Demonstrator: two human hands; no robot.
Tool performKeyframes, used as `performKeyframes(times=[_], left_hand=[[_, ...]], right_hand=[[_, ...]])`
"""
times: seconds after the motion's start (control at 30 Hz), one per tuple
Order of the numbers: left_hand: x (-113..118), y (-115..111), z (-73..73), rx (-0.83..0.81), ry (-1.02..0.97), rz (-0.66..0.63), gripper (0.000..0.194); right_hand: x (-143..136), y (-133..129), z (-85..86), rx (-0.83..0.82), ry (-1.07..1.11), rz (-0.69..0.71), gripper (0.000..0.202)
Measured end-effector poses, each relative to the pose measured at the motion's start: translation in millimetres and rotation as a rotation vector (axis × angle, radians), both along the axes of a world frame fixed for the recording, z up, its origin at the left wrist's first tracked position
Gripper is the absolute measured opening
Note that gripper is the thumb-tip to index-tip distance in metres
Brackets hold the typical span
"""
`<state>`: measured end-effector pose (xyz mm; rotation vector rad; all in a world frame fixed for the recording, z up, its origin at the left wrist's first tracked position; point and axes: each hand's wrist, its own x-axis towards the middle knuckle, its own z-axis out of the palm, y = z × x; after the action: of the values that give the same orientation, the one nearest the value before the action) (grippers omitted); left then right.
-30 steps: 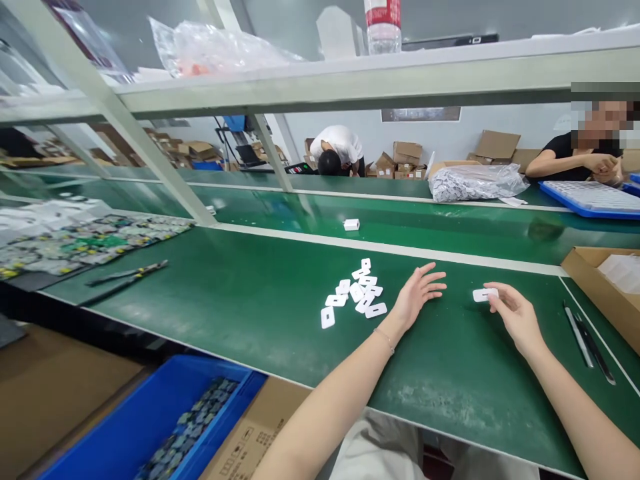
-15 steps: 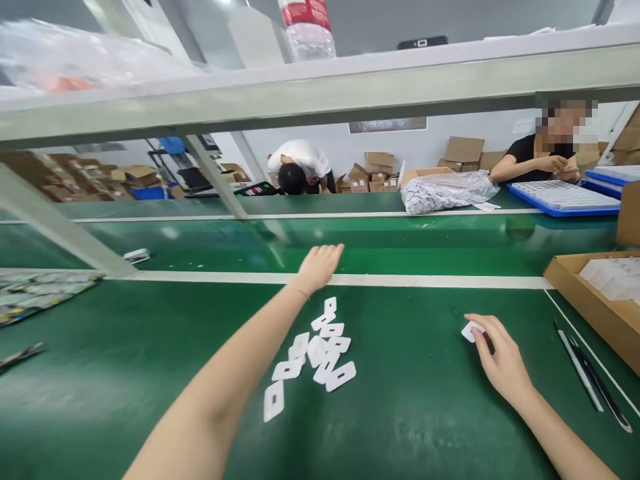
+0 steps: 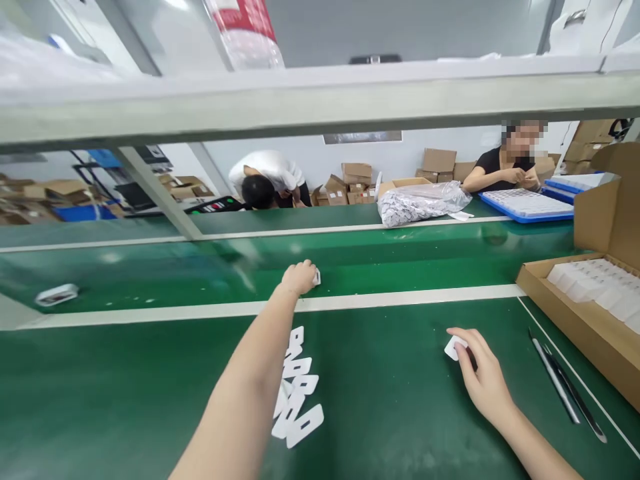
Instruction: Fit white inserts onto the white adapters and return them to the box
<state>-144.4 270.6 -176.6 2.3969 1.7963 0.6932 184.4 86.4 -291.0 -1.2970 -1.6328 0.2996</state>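
Pinching white plate (image 3: 454,348), right hand (image 3: 480,375) angled inward; left hand (image 3: 299,277) outstretched.

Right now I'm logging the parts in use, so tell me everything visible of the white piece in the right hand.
The white piece is small and flat, with rounded corners and a smooth look, like plastic. It is pinched between the thumb and index finger of the right hand, which cover part of it, so its full outline is hidden. It sits at an angle over the green worktop; whether it touches the surface is unclear.
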Motion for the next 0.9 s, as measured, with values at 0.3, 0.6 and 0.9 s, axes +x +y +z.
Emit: performKeyframes(times=[0.3,0.6,0.9], left_hand=[[48,-131,-18.5,0.078,-0.216,-0.253,0.052],[110,-230,-87.3,-0.104,-0.512,-0.424,0.047],[108,-215,-106.0,-0.106,-0.512,-0.451,0.056]], right_hand=[[3,2,5.3,0.012,0.253,0.049,0.029],[-4,-22,27.5,-0.153,0.44,0.199,0.034],[-29,-43,35.0,-0.264,0.295,0.461,0.024]])
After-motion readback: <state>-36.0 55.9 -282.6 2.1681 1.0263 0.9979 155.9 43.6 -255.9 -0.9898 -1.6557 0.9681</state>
